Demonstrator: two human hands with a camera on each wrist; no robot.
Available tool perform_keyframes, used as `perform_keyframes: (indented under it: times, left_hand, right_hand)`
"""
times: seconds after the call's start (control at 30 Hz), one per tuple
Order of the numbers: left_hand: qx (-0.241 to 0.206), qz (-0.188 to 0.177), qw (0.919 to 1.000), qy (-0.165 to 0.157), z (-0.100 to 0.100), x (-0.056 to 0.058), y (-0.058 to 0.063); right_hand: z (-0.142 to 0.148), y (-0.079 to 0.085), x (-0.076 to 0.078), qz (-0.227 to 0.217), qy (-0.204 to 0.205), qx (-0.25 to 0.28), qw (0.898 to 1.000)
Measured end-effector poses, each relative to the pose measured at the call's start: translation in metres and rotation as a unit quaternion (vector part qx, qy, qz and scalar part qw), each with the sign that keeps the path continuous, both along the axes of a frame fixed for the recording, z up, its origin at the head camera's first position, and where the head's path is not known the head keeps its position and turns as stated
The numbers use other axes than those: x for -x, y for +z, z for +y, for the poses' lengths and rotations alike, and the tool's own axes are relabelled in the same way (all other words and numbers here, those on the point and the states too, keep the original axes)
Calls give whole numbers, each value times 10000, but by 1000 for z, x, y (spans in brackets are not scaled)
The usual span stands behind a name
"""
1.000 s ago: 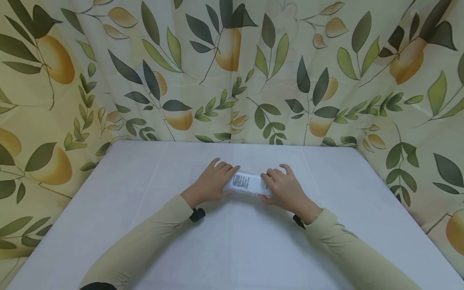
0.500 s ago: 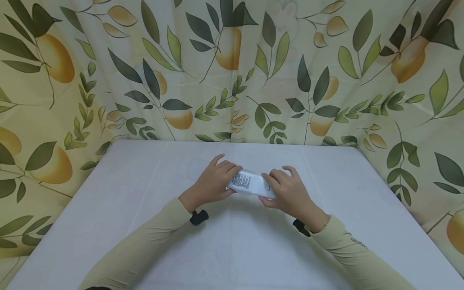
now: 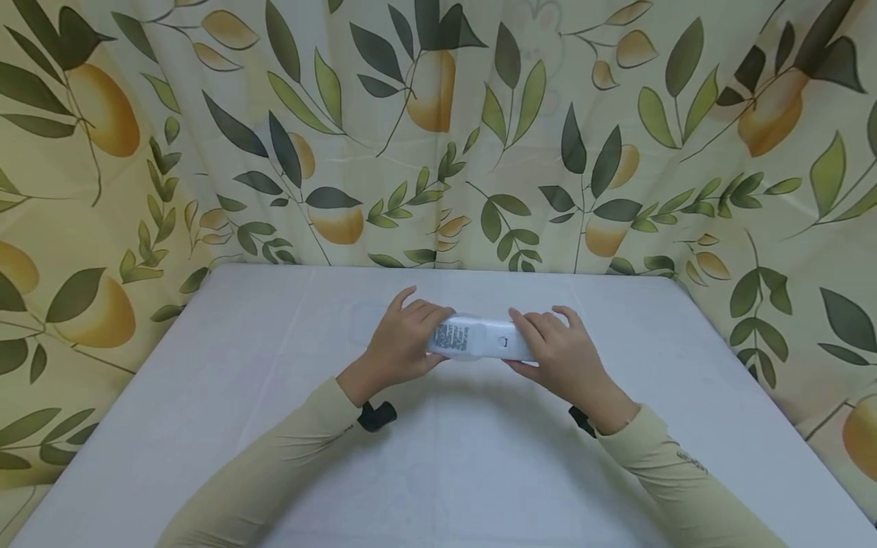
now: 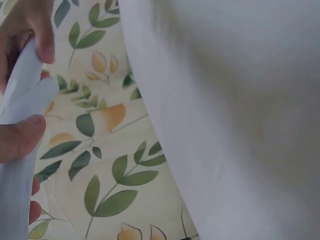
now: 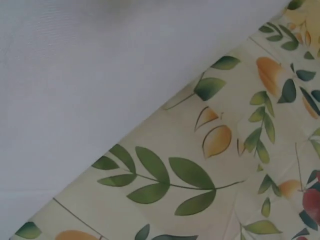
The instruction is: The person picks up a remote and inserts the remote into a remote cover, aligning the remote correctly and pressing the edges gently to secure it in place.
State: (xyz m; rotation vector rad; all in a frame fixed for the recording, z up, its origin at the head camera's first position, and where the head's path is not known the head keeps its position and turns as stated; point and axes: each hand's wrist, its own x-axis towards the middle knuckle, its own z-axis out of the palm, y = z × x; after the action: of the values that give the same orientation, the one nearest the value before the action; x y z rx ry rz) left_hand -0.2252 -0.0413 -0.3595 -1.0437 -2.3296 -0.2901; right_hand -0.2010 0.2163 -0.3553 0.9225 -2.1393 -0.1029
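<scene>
A long white object with a block of dark print (image 3: pixel 454 336) is held level between my two hands, raised above the table. A small dark square mark shows toward its right end. Around its left end, my left hand (image 3: pixel 404 340) grips it with the thumb below and fingers above. My right hand (image 3: pixel 565 350) grips the right end in the same way. In the left wrist view the white object (image 4: pixel 17 185) appears smooth, with a rounded pale bulge on its side; the left thumb (image 4: pixel 22 137) presses on it. The right wrist view shows neither hand nor object.
A white cloth covers the table (image 3: pixel 438 472). Behind it hangs a curtain (image 3: pixel 438 152) printed with leaves and yellow fruit. A faint rounded outline (image 3: pixel 363 320) shows on the cloth left of my left hand; I cannot tell what it is.
The white object has come up off the table and turned closer to horizontal, showing more of its printed face. My right hand has shifted right along it, uncovering the square mark.
</scene>
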Motion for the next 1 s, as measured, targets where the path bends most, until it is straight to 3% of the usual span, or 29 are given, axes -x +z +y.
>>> perform_keyframes:
  times: [0.13,0.27,0.43,0.63,0.8,1.0]
  left_hand:
    - [73,-170,9998,-11,-5,0,2]
    - [-212,-150,9996,-116,-9,-1,10]
    - [-339,285,9986,-287,-8,0,16]
    - [-577,887,9938,-340,-4,1,13]
    - [-998,1158,9872,-455,-1,2,10]
    - [-1424,1427,9772,-666,4,-1,8]
  right_hand:
    - [7,-2,0,316,264,96,9991]
    - [12,-5,-2,676,396,55,9969]
    - [10,-4,-3,1084,389,173,9932]
    - [4,-3,-3,1321,765,434,9873]
    - [1,-1,-4,1267,803,387,9879]
    - [-2,2,-5,581,762,439,9944]
